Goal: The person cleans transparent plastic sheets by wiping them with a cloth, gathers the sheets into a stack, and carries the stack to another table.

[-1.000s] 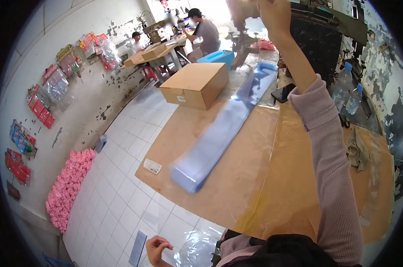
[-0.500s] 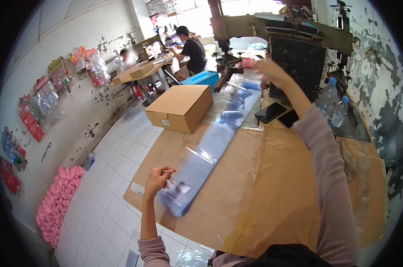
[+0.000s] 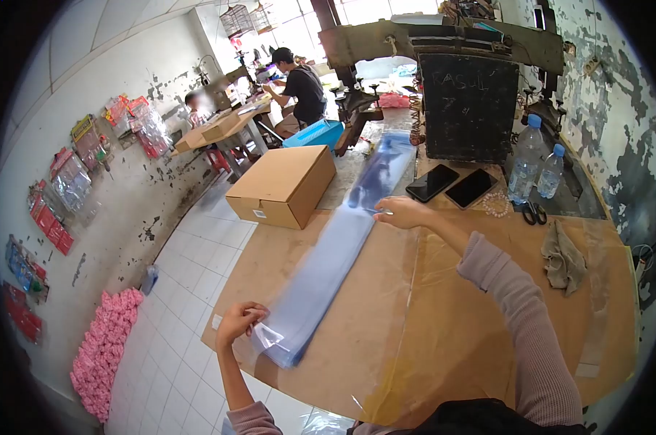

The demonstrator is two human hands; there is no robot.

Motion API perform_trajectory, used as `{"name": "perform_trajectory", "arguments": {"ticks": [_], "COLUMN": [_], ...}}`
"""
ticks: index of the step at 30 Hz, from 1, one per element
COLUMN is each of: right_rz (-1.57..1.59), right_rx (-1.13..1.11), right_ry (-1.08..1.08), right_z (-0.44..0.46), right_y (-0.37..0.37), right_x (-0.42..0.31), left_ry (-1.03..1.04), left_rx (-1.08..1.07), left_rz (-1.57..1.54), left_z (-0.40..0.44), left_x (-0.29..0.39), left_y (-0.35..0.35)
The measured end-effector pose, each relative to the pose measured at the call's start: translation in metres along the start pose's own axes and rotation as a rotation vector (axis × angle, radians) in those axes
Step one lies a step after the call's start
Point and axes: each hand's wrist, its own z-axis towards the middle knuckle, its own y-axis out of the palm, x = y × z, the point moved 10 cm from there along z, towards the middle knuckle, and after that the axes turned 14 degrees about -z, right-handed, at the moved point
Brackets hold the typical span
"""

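A long stack of clear bluish plastic film (image 3: 317,272) lies diagonally over the brown table covering (image 3: 444,319). At its near end, my left hand (image 3: 241,321) pinches the left corner of the plastic film between thumb and fingers. My right hand (image 3: 402,213) is closed at the right edge of the stack, about halfway along it, with a small thin light-coloured item at the fingertips that I cannot make out. The far part of the stack reaches toward the metal machine.
A cardboard box (image 3: 283,185) sits left of the stack. Right of it are two phones (image 3: 432,183), bottles (image 3: 526,159), scissors (image 3: 534,212) and a grey cloth (image 3: 562,257). Behind stands a machine with a black board (image 3: 467,109). Two people sit at a far table (image 3: 226,125).
My right hand has come down from the machine to the middle of the stack. My left hand has risen from low beside the table to the near end of the film. The view has shifted.
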Motion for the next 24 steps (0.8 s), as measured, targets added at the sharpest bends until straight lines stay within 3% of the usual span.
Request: {"name": "perform_trajectory", "arguments": {"ticks": [7, 12, 15, 16, 19, 22, 24], "right_rz": [-0.188, -0.220, -0.160, -0.157, -0.233, -0.366, -0.316], "right_rx": [-0.111, 0.013, 0.095, 0.092, 0.112, 0.080, 0.015], "right_ry": [0.269, 0.363, 0.368, 0.326, 0.180, 0.031, 0.004], "right_z": [0.030, 0.039, 0.027, 0.016, -0.046, -0.145, -0.217], "right_y": [0.051, 0.047, 0.040, 0.032, 0.006, -0.026, -0.040], "right_x": [0.003, 0.016, 0.022, 0.013, -0.012, -0.021, 0.002], "left_ry": [0.020, 0.345, 0.322, 0.176, 0.536, 0.575, 0.602], "left_rx": [0.175, 0.343, 0.384, 0.336, 0.563, 0.468, 0.259], "left_rz": [0.083, 0.314, 0.287, 0.256, 0.497, 0.627, 0.484], "left_z": [-0.006, -0.006, 0.001, 0.000, -0.034, -0.085, -0.110], "left_x": [0.009, 0.046, 0.044, 0.043, 0.069, 0.091, 0.085], "left_y": [0.001, 0.014, 0.020, 0.024, 0.027, 0.064, 0.107]}}
